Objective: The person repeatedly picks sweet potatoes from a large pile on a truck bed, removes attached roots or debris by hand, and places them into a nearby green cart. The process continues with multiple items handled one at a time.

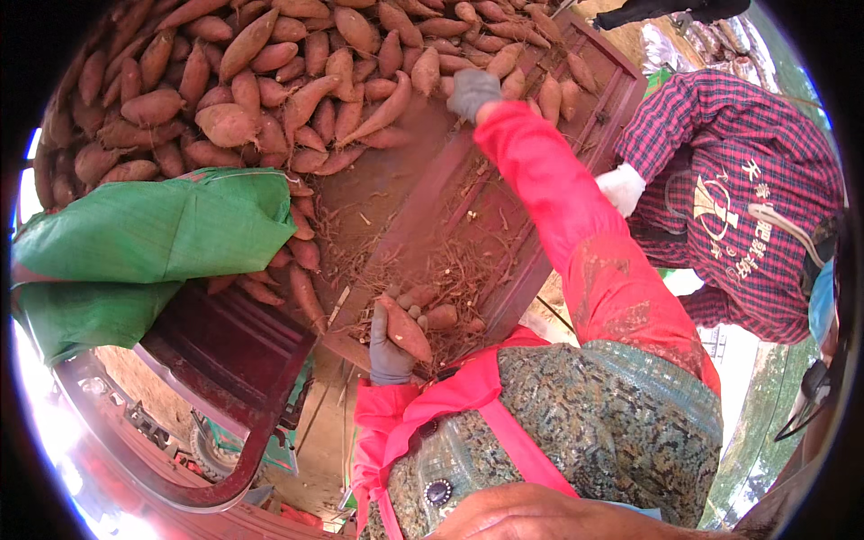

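Observation:
My left hand (389,344), in a grey work glove, holds a reddish sweet potato (406,329) low over the front of a red metal truck bed (405,196). A few more sweet potatoes (442,316) lie just beyond its fingers among loose rootlets (466,270). My right hand (474,94), also gloved in grey, reaches out to the near edge of a large heap of sweet potatoes (270,88). Its fingers are blurred and turned away, so whether they grip one is hidden. Several loose sweet potatoes (551,98) lie just right of it.
A green woven sack (155,229) drapes over the heap's left side, above a dark red metal panel (229,337). On the right, a co-worker in a checked shirt (729,196) leans close, with a white-gloved hand (621,189) near the bed's side wall (611,81).

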`<state>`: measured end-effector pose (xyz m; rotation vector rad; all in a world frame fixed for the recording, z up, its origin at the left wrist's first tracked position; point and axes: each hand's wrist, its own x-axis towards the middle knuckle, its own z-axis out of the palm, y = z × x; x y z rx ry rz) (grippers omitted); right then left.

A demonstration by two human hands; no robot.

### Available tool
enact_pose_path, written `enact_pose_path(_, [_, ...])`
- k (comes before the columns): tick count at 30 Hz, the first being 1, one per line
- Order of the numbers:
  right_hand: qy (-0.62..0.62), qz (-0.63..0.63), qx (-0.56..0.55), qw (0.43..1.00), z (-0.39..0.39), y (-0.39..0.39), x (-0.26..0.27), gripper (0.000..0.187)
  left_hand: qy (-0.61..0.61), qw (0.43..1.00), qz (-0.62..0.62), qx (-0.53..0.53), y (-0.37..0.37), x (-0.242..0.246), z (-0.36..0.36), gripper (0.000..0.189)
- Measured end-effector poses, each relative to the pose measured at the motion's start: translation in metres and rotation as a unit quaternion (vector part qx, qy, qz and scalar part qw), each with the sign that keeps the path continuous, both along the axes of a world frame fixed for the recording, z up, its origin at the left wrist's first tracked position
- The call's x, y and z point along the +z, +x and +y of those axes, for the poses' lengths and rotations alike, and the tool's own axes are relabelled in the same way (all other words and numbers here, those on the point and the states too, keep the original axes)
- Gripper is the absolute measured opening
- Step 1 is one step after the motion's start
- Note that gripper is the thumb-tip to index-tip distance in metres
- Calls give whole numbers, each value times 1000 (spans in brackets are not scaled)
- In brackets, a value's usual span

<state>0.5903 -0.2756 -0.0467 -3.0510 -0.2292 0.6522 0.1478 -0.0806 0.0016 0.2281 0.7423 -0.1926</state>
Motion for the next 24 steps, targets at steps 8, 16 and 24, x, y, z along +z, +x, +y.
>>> enact_pose_path(8, [597,386,-10,703,56,-250,60,83,-109,983,-76,128,12,-11,20,59])
enact_pose_path(16, [429,-13,182,885,46,-185,26,39,-12,988,-115,100,0,22,37,74])
enact_pose_path(24, [154,-162,59,973,11,-7,-70,63,100,983,-38,147,-17,17,29,63])
